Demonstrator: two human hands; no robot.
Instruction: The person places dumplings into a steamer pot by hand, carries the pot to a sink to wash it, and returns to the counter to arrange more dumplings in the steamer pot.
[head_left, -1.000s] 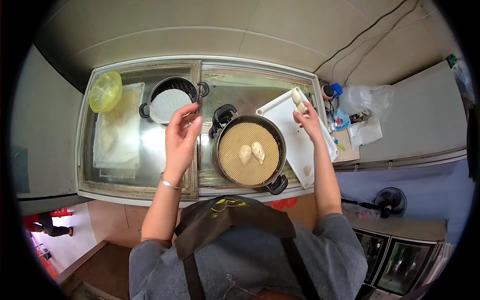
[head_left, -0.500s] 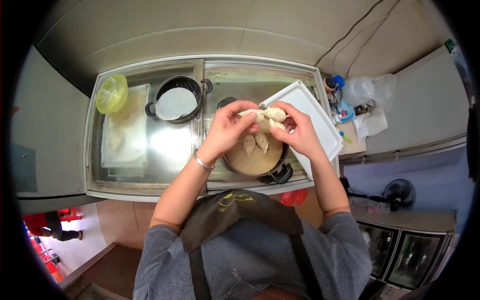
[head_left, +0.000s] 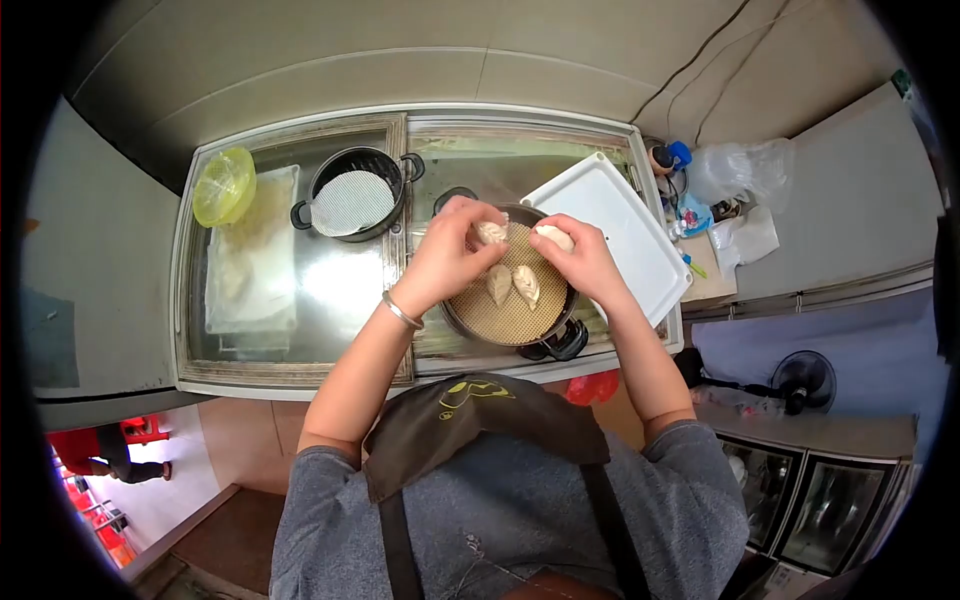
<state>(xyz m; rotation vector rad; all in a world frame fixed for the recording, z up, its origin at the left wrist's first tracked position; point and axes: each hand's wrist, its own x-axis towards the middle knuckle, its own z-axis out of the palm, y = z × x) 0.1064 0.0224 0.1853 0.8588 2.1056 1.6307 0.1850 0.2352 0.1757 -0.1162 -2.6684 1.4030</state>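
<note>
A dark round steamer pot [head_left: 463, 330] with black handles stands in front of me, lined with a tan perforated mat [head_left: 510, 320]. Two pleated dumplings [head_left: 525, 286] lie side by side near the middle of the mat. Over the pot's far left part, my left hand [head_left: 455, 245] is closed around a dumpling [head_left: 491, 232]. Opposite it, my right hand [head_left: 583, 258] grips another pale dumpling [head_left: 555, 237] between thumb and fingers, above the far right part of the mat. The hands are apart from each other, and their fingers partly hide both dumplings.
The pot overlaps a white tray [head_left: 640, 250] at its right. Further left on the glass-topped counter are a second black pot [head_left: 385, 163] holding a white perforated liner [head_left: 352, 203] and a yellow-green basket [head_left: 224, 187]. Plastic bags [head_left: 745, 180] and bottles crowd the right end.
My hands have moved apart and lower toward the mat, each with a dumpling. Before, they were close together above the pot with several dumplings bunched between them.
</note>
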